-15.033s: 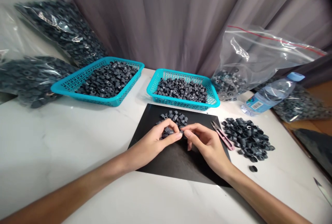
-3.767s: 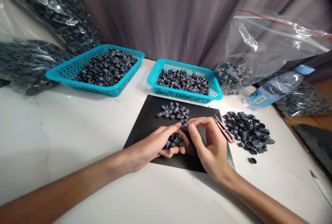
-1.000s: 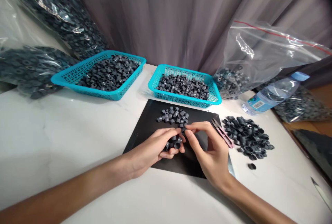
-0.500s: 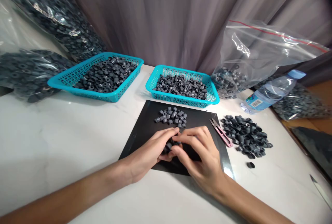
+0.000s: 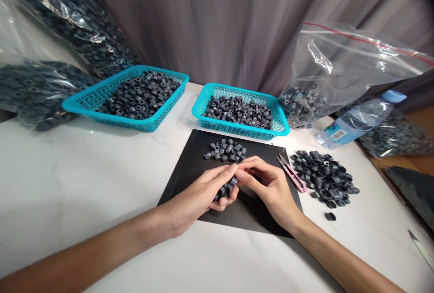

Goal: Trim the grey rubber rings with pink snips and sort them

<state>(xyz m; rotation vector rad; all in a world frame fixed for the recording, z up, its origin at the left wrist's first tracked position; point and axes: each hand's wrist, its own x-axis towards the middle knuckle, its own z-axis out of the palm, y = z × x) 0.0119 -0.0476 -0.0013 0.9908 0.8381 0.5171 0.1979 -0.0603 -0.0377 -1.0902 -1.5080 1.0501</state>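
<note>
Cupped above the black mat (image 5: 183, 180), my left hand (image 5: 210, 186) holds several small dark grey plastic caps (image 5: 226, 189) in its palm. My right hand (image 5: 266, 182) meets it at the left thumb tip, with thumb and forefinger pinched together. Whatever lies between those fingertips is hidden. Just beyond the hands, a small heap of grey caps (image 5: 225, 149) rests on the mat. Pink-handled thread snips (image 5: 292, 174) lie along the mat's right edge. A bigger pile of dark caps (image 5: 323, 177) sits on the white table to the right, with one loose cap (image 5: 330, 216) in front.
Two turquoise baskets, one at left (image 5: 152, 123) and one in the middle (image 5: 237, 129), contain many grey pieces. Filled plastic bags (image 5: 50, 89) stand at left. An upright zip bag (image 5: 305, 103) and a tilted water bottle (image 5: 361, 119) are at right. A blade (image 5: 420, 248) lies near the right edge.
My right hand has lifted off the caps in my left palm, its fingers drawing together at the left thumb tip. More of the held caps now show. The view has shifted slightly.
</note>
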